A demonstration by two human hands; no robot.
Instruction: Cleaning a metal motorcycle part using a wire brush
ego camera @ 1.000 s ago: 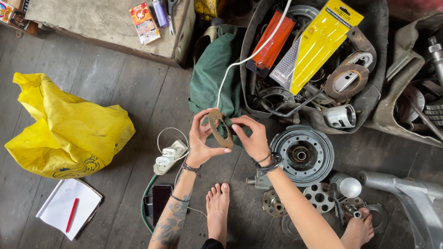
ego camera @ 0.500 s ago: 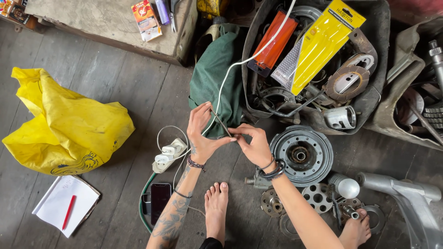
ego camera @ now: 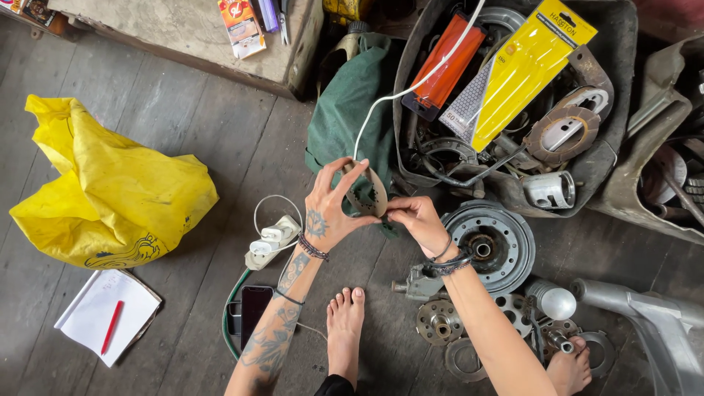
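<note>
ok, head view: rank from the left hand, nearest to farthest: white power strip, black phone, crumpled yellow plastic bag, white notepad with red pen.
From the left hand, head view:
1. White power strip, on the floor just outside its wrist.
2. Black phone, lower down beside the forearm.
3. Crumpled yellow plastic bag, far out on that side.
4. White notepad with red pen, at the lower corner, farthest.

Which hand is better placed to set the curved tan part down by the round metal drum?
Probably the right hand: it pinches the curved tan part nearest the round metal drum; the left hand grips the far side.
</note>
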